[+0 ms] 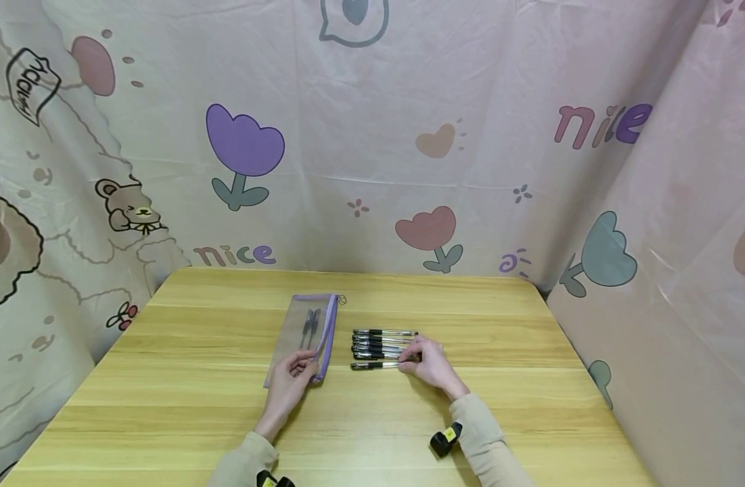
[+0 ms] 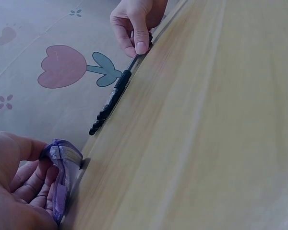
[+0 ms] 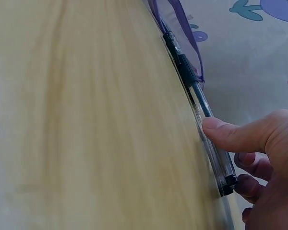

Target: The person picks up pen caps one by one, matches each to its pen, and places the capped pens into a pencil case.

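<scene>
A flat mesh pencil pouch (image 1: 304, 335) with purple trim lies on the wooden table (image 1: 189, 399), two dark pens showing inside it. My left hand (image 1: 293, 375) pinches the pouch's near purple edge (image 2: 62, 165) between thumb and fingers. To its right lies a row of several black pens (image 1: 381, 341). My right hand (image 1: 423, 362) pinches the nearest pen (image 1: 372, 366), which lies a little apart from the row, at its right end. The right wrist view shows thumb and fingers on that clear-barrelled pen (image 3: 201, 108).
A patterned cloth backdrop (image 1: 409, 135) with tulips and "nice" lettering walls in the table at the back and on both sides. Bare wood stretches in front of my hands and along the table's left and right parts.
</scene>
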A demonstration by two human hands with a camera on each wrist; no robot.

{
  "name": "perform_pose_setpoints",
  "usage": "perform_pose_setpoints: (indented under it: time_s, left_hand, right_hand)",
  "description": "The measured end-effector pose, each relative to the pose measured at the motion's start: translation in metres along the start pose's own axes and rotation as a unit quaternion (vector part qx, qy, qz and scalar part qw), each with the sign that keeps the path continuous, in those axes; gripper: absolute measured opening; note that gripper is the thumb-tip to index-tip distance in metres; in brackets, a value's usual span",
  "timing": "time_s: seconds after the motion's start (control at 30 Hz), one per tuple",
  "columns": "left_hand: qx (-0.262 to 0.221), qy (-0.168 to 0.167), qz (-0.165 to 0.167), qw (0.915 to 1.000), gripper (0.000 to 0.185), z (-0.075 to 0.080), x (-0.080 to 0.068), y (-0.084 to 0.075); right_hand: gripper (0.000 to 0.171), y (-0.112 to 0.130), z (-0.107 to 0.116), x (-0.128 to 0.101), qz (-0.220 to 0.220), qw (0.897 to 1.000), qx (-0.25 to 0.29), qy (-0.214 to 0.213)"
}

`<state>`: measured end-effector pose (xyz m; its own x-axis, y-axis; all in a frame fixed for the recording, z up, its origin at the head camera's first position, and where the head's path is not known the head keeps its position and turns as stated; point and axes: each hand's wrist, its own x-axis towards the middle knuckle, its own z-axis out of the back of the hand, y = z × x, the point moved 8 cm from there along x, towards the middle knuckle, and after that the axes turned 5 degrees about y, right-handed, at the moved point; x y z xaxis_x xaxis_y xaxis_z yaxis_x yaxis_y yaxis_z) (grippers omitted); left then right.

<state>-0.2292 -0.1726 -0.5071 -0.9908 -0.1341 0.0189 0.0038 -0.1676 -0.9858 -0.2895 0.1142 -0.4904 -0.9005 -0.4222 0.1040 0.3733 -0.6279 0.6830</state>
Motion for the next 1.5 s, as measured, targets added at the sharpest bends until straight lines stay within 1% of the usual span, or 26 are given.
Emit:
perform_pose_setpoints:
  time_s: [0.2, 0.43, 0.83, 1.2, 1.5]
  left_hand:
    - [0.001, 0.000, 0.001, 1.0000, 0.030, 0.000, -0.001, -0.001]
    - [0.003, 0.002, 0.000, 1.0000, 0.030, 0.000, -0.001, -0.001]
    - [0.009, 0.003, 0.001, 1.0000, 0.029, 0.000, 0.000, 0.001]
    - [0.013, 0.002, 0.003, 0.9999, 0.029, 0.000, 0.000, 0.000]
    - [-0.002, 0.003, 0.006, 1.0000, 0.029, -0.001, -0.001, -0.001]
  right_hand:
    - [0.009, -0.001, 0.000, -0.001, -0.007, 1.000, 0.015, 0.007]
    - [0.009, 0.002, 0.001, -0.003, -0.003, 1.000, 0.016, 0.015]
    - [0.009, 0.006, 0.005, -0.006, -0.012, 0.999, 0.026, 0.027]
    - [0.005, 0.012, 0.006, -0.004, -0.001, 0.997, 0.053, 0.047]
    - [0.005, 0.021, 0.006, 0.000, 0.030, 0.996, 0.054, 0.063]
